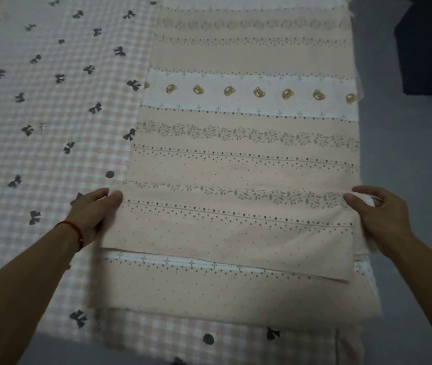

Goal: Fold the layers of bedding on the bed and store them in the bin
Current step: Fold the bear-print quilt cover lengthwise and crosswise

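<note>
The peach striped sheet (pixel 236 159) lies folded on the bed, its long axis running from lower centre to top of frame. The left hand (pixel 92 214) pinches its left edge, the right hand (pixel 378 214) its right, equally near.

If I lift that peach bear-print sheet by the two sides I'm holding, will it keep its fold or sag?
The sheet will probably sag in the middle: it looks thin and lies flat against the checked cover. The folded layers are already slightly askew along the near edge, so they may slide apart. It seems light; the left hand and right hand grip only its edges.
</note>
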`<state>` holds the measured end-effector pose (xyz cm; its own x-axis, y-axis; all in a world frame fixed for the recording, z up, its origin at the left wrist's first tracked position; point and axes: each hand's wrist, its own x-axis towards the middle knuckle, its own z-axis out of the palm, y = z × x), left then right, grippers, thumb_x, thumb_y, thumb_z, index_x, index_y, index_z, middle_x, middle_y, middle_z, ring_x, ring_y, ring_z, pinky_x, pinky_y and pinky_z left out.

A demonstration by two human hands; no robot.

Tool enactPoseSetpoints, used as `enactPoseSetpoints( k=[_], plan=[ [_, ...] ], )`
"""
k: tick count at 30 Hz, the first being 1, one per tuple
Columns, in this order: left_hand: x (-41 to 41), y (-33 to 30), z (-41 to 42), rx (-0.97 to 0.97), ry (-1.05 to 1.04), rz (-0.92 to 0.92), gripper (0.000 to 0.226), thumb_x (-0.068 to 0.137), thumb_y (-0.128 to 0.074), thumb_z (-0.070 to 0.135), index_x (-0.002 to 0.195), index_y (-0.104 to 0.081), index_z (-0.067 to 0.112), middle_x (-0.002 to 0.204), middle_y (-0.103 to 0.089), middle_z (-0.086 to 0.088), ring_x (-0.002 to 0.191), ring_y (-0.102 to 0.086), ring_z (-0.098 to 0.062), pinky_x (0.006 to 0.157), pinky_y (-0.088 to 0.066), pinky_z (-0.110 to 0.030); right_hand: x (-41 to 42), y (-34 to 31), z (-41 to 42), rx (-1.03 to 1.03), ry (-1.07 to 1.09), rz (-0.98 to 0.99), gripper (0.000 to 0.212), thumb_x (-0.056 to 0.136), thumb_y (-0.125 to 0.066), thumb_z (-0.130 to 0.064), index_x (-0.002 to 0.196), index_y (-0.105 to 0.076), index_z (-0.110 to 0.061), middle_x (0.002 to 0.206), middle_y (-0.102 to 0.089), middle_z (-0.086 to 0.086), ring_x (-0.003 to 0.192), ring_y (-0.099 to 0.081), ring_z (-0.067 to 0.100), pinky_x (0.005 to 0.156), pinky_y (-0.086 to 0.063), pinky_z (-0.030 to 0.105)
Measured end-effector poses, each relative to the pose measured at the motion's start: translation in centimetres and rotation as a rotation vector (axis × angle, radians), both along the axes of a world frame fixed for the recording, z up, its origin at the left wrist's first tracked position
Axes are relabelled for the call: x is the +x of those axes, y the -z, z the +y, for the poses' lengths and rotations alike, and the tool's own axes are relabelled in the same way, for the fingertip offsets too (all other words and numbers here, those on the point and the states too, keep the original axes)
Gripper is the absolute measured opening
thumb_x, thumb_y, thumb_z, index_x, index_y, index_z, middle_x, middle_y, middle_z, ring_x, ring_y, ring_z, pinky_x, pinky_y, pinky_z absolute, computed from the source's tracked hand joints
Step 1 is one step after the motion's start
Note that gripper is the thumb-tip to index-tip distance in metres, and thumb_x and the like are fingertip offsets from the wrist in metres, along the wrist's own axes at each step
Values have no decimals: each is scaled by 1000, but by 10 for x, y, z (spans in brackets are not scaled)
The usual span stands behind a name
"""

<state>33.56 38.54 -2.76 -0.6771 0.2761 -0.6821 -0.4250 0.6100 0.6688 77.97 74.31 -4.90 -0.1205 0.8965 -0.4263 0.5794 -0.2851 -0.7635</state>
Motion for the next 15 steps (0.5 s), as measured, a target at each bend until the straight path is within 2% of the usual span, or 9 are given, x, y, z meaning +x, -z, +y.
enactPoseSetpoints(
  k=[5,8,11,12,13,15],
  plan=[
    [0,-6,15,45,-70,15,21,98,-64,18,117,-69,10,111,-72,-11,97,-69,-26,92,-53,-40,1,-7,-8,70,2,-71,33,83,-84,-27,113,-72,-18,112,-69,3,107,-66,25,93,-53,37],
    [8,-3,19,25,-62,68,26,97,-66,15,122,-68,12,109,-71,-7,95,-69,-23,92,-53,-39,-7,-14,-24,242,-96,-269,42,91,-74,-32,125,-60,-12,122,-61,10,107,-60,29,89,-47,36],
    [13,-2,19,47,-50,61,22,97,-65,16,119,-68,19,114,-71,-7,96,-68,-20,86,-55,-36,-16,-15,-49,410,-178,-501,55,98,-59,-43,141,-41,-15,146,-38,19,127,-45,41,103,-41,54],
    [14,-4,19,9,-45,123,20,96,-67,18,116,-67,21,115,-70,-6,95,-67,-20,88,-55,-38,-19,-16,-57,464,-206,-571,57,99,-55,-44,146,-36,-18,154,-30,20,136,-37,42,109,-33,59],
    [14,-6,19,-97,-10,259,21,94,-68,21,115,-65,21,115,-69,-6,97,-65,-21,93,-54,-40,-23,-19,-64,502,-259,-628,57,101,-50,-44,150,-32,-20,160,-21,20,144,-27,42,115,-25,64],
    [23,-10,22,-388,126,707,33,94,-60,31,123,-59,15,123,-62,-11,113,-58,-32,97,-49,-47,-35,-21,-80,522,-479,-684,59,104,-39,-45,158,-22,-28,169,-2,15,155,-6,39,119,-7,70]
  ],
)
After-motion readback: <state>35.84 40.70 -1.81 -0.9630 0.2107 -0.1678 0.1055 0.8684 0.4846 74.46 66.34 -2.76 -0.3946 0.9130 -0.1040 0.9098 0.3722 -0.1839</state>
